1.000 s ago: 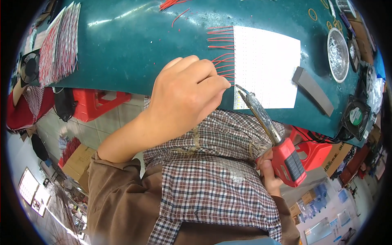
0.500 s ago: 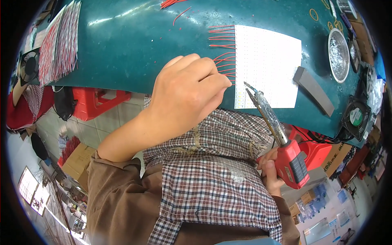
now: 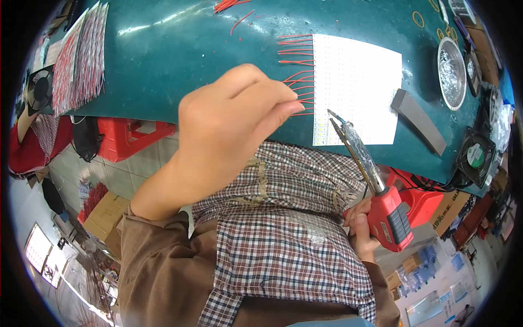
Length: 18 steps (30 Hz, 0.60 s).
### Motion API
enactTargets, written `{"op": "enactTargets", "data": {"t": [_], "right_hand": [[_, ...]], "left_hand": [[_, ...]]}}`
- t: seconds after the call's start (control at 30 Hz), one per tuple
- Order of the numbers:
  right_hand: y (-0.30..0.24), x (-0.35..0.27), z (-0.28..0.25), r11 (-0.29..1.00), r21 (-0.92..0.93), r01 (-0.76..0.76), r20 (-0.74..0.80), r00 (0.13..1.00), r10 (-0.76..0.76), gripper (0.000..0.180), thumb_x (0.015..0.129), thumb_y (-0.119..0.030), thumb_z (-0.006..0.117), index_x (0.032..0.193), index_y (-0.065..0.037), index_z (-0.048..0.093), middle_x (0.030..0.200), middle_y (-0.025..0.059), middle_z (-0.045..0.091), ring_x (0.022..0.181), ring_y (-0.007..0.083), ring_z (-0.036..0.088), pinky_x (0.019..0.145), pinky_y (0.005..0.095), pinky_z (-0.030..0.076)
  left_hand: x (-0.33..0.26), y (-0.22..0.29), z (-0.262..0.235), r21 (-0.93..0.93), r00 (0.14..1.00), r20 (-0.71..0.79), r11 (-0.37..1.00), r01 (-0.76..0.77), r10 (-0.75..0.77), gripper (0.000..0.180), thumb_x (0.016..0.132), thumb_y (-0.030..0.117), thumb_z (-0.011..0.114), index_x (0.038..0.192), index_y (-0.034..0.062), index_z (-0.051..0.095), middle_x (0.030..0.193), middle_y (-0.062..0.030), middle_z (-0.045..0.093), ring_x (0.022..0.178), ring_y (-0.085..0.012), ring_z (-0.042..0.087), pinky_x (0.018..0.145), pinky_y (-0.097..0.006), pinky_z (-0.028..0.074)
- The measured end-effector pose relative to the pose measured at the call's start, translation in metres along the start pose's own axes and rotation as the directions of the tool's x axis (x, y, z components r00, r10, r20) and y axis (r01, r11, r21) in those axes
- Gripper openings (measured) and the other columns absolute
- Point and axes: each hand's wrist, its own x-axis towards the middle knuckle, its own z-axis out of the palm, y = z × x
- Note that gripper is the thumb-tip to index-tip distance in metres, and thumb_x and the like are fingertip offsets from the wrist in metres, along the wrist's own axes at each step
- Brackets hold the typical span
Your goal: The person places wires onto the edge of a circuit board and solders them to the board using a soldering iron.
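A white panel board (image 3: 359,87) lies on the green table, with a row of short red wires (image 3: 297,53) sticking out from its left edge. My left hand (image 3: 234,117) hovers left of the lower wires, thumb and forefinger pinched close to their free ends. Whether a wire sits between those fingertips is hidden. In my right hand (image 3: 359,226), at the table's near edge, is a soldering iron (image 3: 384,218) with a red and black handle. Its tip, beside a thin second metal tube, points over the lower left part of the board.
Right of the board lie a grey bar (image 3: 419,122), a metal bowl (image 3: 451,73) with silvery bits, and a small fan (image 3: 473,156). Bundled red and white wires (image 3: 81,60) lie far left. Loose red wires (image 3: 231,4) rest at the back. A red stool (image 3: 117,139) stands below the table.
My left hand has drawn back to the left from the board's edge, uncovering the lowest red wire. My right hand and the soldering iron have hardly moved.
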Motion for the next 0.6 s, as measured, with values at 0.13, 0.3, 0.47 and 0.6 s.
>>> {"op": "enactTargets", "data": {"t": [0.13, 0.3, 0.47, 0.6], "right_hand": [[0.0, -0.001, 0.001, 1.0, -0.005, 0.014, -0.015, 1.0, -0.014, 0.009, 0.089, -0.007, 0.055, 0.091, 0.0, 0.049, 0.075, 0.0059, 0.046, 0.047, 0.0093, 0.039, 0.049, 0.0272, 0.042], [-0.001, -0.001, 0.001, 1.0, -0.006, 0.024, -0.023, 0.999, -0.025, 0.009, 0.089, -0.006, 0.054, 0.091, 0.001, 0.049, 0.075, 0.0065, 0.047, 0.046, 0.0089, 0.039, 0.049, 0.0271, 0.042], [0.0, -0.001, -0.001, 1.0, -0.009, 0.03, -0.009, 1.0, -0.03, 0.009, 0.089, -0.007, 0.055, 0.091, 0.001, 0.049, 0.074, 0.0065, 0.047, 0.046, 0.0088, 0.039, 0.049, 0.027, 0.043], [0.0, -0.002, 0.001, 0.999, 0.0, 0.032, -0.027, 0.999, -0.032, 0.01, 0.09, -0.007, 0.055, 0.091, 0.001, 0.049, 0.074, 0.0065, 0.047, 0.046, 0.0085, 0.039, 0.049, 0.0268, 0.043]], "left_hand": [[-0.004, 0.006, 0.005, -0.028, 0.997, 0.078, 1.0, -0.001, 0.003, 0.023, 0.073, 0.001, 0.08, 0.095, 0.0032, 0.072, 0.082, -0.0068, 0.065, 0.067, -0.0135, 0.063, 0.054, -0.024, 0.049], [-0.005, 0.01, 0.009, -0.058, 0.988, 0.15, 0.998, 0.036, -0.027, 0.029, 0.073, 0.0, 0.078, 0.101, 0.0026, 0.07, 0.092, -0.0089, 0.065, 0.076, -0.0181, 0.066, 0.063, -0.028, 0.055], [-0.002, 0.007, 0.008, 0.041, 0.989, 0.122, 0.995, -0.093, 0.088, 0.025, 0.074, -0.002, 0.076, 0.098, 0.0046, 0.071, 0.088, -0.0078, 0.065, 0.077, -0.0203, 0.066, 0.06, -0.029, 0.052], [0.003, -0.002, 0.013, 0.202, 0.954, 0.002, 0.934, -0.294, 0.3, 0.029, 0.067, 0.004, 0.07, 0.095, 0.0079, 0.068, 0.081, -0.0031, 0.061, 0.069, -0.0204, 0.062, 0.057, -0.033, 0.047]]}}
